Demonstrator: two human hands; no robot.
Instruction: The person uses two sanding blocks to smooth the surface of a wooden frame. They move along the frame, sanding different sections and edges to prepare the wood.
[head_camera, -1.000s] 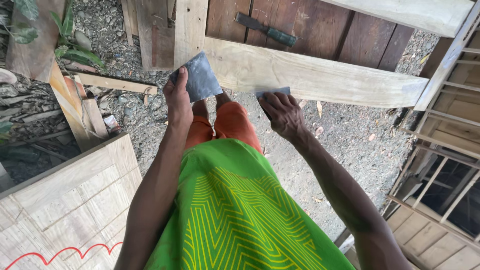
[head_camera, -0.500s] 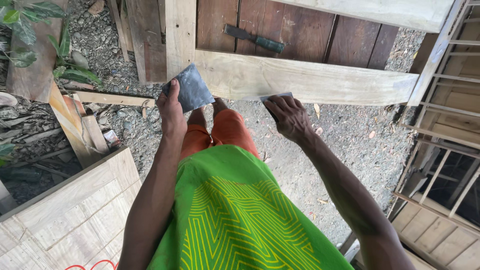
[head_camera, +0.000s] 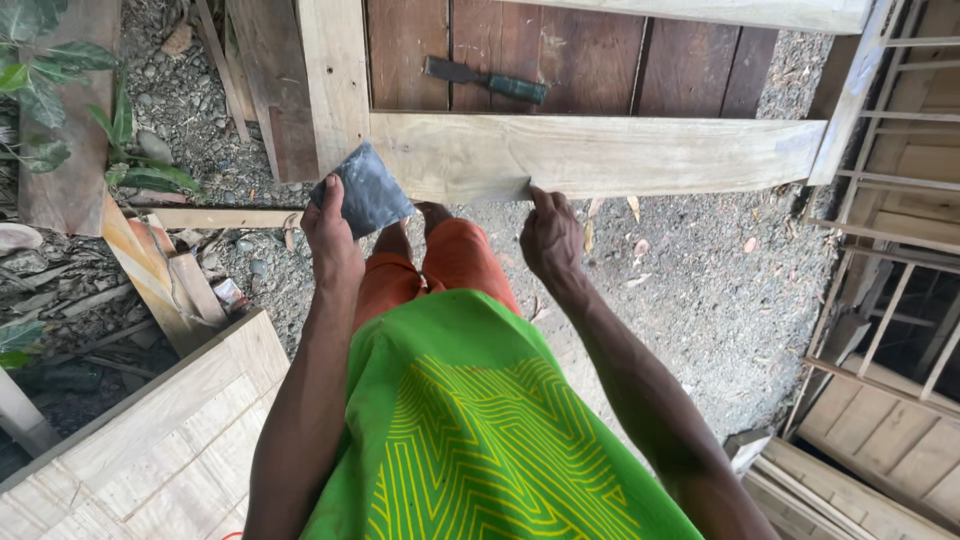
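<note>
Right hand (head_camera: 552, 235) palm: turned away, any held thing hidden.
Sandpaper sheet (head_camera: 366, 190): lower corner behind left hand (head_camera: 332, 232).
Wooden frame (head_camera: 600, 150): cut off at top edge.

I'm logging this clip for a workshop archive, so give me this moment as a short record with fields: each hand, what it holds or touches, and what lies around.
left hand: raised, grip closed on a dark grey sheet, likely sandpaper
right hand: fingertips on the lower edge of the pale wooden rail
rail: part of a light wooden frame lying over dark brown boards
tool: green-handled chisel lies on the boards, untouched
ground: grey gravel with wood chips
nearby: pale wood panel at lower left
</note>
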